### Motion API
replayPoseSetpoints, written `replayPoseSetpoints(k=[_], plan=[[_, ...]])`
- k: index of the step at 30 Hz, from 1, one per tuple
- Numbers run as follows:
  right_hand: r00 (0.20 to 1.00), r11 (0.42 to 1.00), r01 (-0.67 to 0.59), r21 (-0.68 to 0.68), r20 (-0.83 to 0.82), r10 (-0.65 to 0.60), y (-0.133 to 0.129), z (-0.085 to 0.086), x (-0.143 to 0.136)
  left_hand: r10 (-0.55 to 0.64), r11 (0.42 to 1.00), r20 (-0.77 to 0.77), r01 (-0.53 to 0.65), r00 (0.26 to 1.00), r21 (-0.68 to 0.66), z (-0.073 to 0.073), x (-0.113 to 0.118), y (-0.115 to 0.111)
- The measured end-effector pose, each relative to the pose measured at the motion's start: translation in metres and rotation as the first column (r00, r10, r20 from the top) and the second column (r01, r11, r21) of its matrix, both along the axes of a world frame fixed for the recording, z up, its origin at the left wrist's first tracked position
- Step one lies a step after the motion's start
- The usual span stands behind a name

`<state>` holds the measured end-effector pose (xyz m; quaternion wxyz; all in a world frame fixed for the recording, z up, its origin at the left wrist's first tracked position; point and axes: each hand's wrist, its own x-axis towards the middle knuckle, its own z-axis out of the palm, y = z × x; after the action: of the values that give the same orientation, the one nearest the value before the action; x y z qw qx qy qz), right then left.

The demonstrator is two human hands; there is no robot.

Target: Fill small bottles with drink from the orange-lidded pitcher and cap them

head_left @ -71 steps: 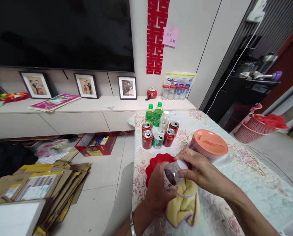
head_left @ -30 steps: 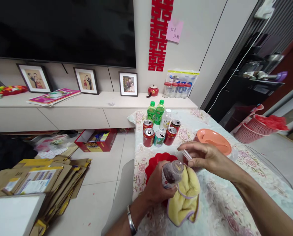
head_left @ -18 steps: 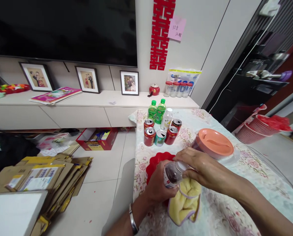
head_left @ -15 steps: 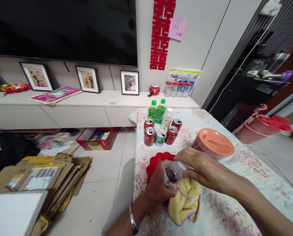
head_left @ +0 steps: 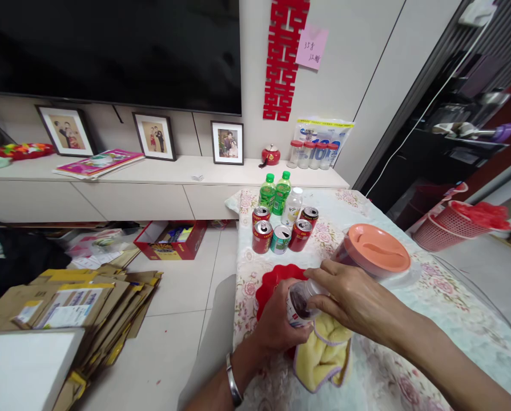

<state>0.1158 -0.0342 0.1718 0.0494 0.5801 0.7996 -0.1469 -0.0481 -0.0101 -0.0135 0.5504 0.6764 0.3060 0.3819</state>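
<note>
My left hand [head_left: 276, 319] is wrapped round the body of a clear plastic bottle [head_left: 298, 303] with a printed label, tilted over the table. The fingers and thumb of my right hand [head_left: 345, 291] close around the bottle's white cap. Below and behind the bottle lies a red scalloped dish [head_left: 272, 279], partly hidden by my left hand. A yellow cloth [head_left: 321, 357] with a purple edge is bunched under my hands. Several drink cans, such as a red can [head_left: 262, 237] and a green can [head_left: 281, 240], stand beyond the dish.
Two green-capped bottles [head_left: 267, 193] and a white-capped bottle [head_left: 293, 206] stand behind the cans. An orange-lidded container [head_left: 377, 248] sits right of my hands. Flattened cardboard [head_left: 71, 302] and a red box [head_left: 172, 240] lie on the floor at left.
My right hand has shifted slightly and wraps further over the cap. My left hand still holds the bottle in nearly the same place. The view has moved a little.
</note>
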Motion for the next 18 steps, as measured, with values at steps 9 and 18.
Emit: replayPoseSetpoints(k=[9,18], plan=[[0.997,0.997,-0.06,-0.051,0.037,0.061,-0.01,0.004,0.01,0.006,1.0,-0.012,-0.006,1.0,-0.009,0.002,0.0,0.0],[0.996,0.999,0.031,-0.03,0.088,-0.028,-0.002,0.003,0.008,0.006,1.0,-0.008,-0.006,1.0,-0.03,0.008,-0.003,0.0]])
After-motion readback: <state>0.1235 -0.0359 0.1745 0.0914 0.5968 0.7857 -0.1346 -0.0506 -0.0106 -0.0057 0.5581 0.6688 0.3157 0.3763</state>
